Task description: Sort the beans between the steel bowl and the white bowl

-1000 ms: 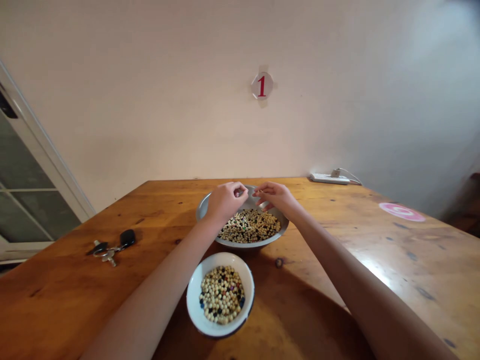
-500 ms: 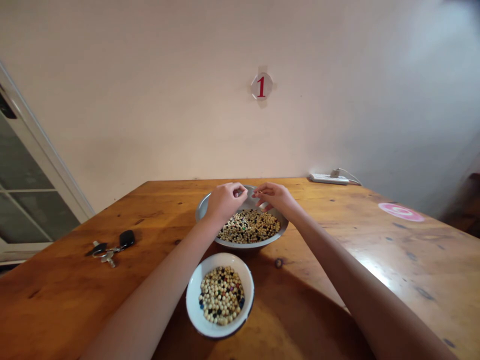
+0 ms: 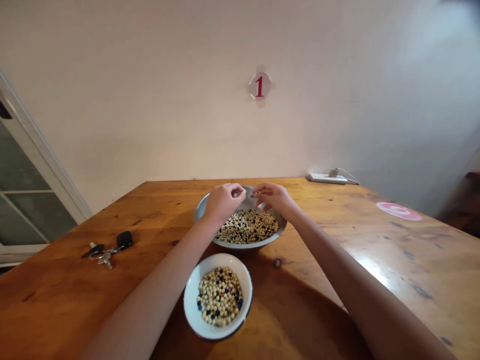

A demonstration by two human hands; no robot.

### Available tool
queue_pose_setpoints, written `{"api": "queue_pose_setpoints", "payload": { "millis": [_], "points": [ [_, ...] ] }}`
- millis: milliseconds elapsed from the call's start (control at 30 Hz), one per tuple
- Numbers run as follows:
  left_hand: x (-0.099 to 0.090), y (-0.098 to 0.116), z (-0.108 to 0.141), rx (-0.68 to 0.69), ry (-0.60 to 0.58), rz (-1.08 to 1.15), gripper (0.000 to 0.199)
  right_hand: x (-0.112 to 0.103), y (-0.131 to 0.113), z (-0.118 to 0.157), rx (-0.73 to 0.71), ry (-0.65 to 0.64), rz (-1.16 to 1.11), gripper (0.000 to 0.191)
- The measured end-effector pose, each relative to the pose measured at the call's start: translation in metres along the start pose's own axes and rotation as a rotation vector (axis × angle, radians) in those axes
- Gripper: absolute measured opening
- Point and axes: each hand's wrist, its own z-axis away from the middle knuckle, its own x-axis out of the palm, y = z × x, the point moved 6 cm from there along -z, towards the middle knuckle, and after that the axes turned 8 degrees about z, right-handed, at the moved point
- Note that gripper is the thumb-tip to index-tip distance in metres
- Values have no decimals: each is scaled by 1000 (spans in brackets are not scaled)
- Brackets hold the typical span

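Both hands are held over the far part of a grey metal basin, their fingertips close together but apart. My left hand is closed in a pinch, thumb against forefinger; whatever it holds is too small to make out. Thumb and fingers of my right hand are pinched too, with a tiny bit at the tips that I cannot identify. Below them, many small cream and dark beads cover the basin's bottom. Nearer to me stands a white bowl with a dark rim edge, holding round cream, black and coloured beads.
A bunch of keys with a black fob lies on the wooden table at left. At the back right is a white power strip with a plug and cable. A pink round sticker is on the right side.
The view has shifted slightly, so everything sits a little further left. Both hands keep nearly the same pose over the basin.
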Motion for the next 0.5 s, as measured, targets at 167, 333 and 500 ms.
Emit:
{"api": "queue_pose_setpoints", "payload": {
  "millis": [167,333,500],
  "points": [
    [1,1,0,9,3,-5,19,0,1,-1,1,-8,-5,19],
    [1,-1,0,-7,11,-2,18,0,3,-1,-1,-13,-23,20],
    [0,0,1,3,8,-14,18,0,2,-1,3,-12,-25,18]
  ]
}}
